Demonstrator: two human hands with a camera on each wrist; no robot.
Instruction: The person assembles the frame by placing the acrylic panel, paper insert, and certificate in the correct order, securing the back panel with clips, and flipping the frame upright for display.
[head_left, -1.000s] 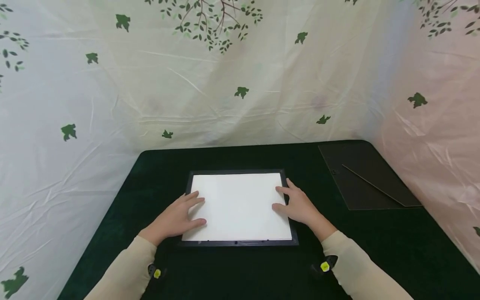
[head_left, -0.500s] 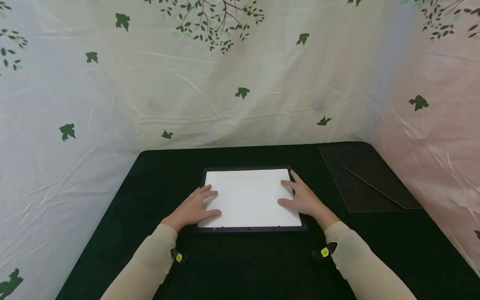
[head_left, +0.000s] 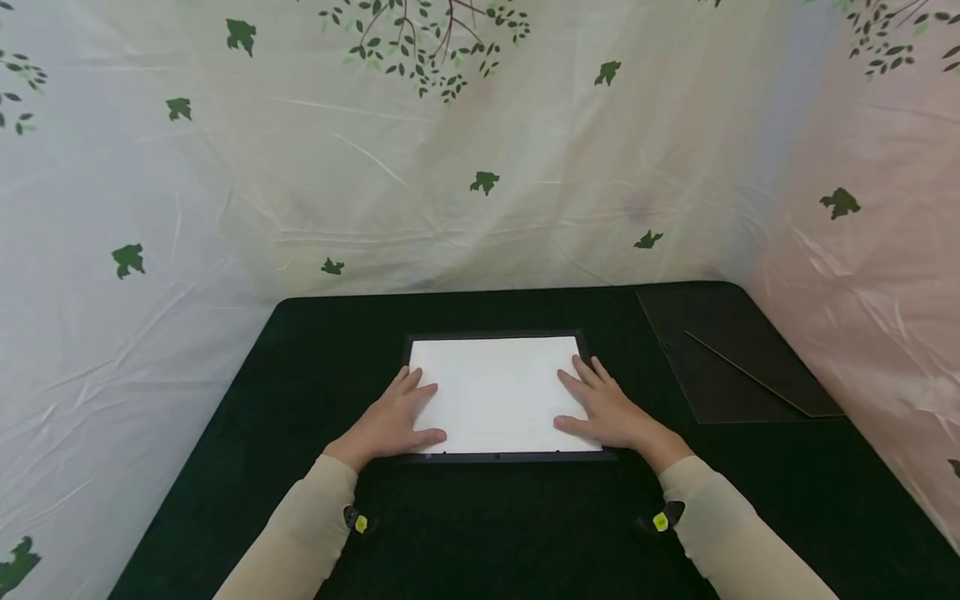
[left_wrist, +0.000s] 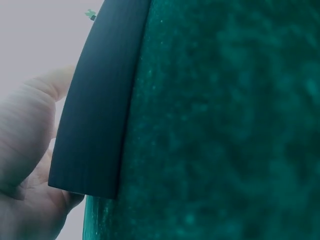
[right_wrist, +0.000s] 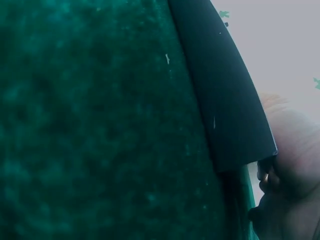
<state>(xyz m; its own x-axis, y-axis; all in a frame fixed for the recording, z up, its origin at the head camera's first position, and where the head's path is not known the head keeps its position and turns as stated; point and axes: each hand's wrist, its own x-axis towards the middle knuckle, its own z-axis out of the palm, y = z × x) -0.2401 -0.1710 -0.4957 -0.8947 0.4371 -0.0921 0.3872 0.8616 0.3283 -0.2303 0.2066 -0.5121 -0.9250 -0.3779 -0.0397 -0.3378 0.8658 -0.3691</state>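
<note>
A white rectangular sheet lies inside a dark picture frame on the green-covered table. My left hand rests at the frame's left side, fingers spread and fingertips over the sheet. On the opposite side my right hand lies likewise, its fingers spread across the right border onto the sheet. In the left wrist view a frame edge stands beside the left hand. The right wrist view has another frame edge, with part of the right hand beside it. Most fingers are hidden in both wrist views.
A dark flat board with a thin diagonal line across it lies at the table's back right corner. A pale curtain with leaf prints hangs behind the dark green table cover.
Both hands have shifted the frame with its sheet away from me and to the right; it then stayed put. The right hand's fingers have since spread further onto the sheet.
</note>
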